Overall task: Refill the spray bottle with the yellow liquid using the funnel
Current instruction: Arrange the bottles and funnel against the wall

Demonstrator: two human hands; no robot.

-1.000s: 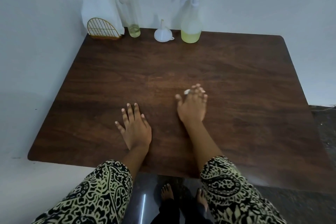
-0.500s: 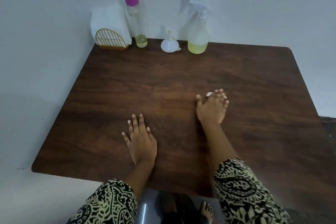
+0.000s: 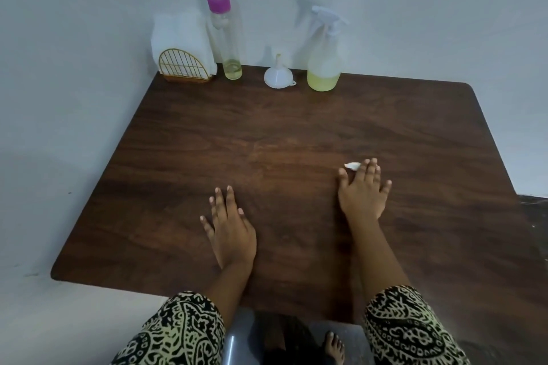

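Note:
The spray bottle [image 3: 324, 67], clear with a white trigger head, stands at the table's far edge with yellow liquid in its bottom. Left of it a white funnel [image 3: 278, 76] sits mouth down, spout up. Further left stands a tall clear bottle [image 3: 225, 38] with a pink cap and a little yellow liquid at the bottom. My left hand [image 3: 229, 228] lies flat on the wooden table [image 3: 296, 133], fingers straight, holding nothing. My right hand [image 3: 362, 190] is flat too, its fingertips pressing on a small white wad [image 3: 352, 166] that peeks out to the left.
A gold wire napkin holder [image 3: 184, 67] with white napkins stands at the back left corner against the wall. The table's right edge borders dark floor. My patterned sleeves and bare feet show below the near edge.
My right hand has slid to the right across the table with the white wad under its fingers. The left hand has stayed in place. The view has tilted slightly.

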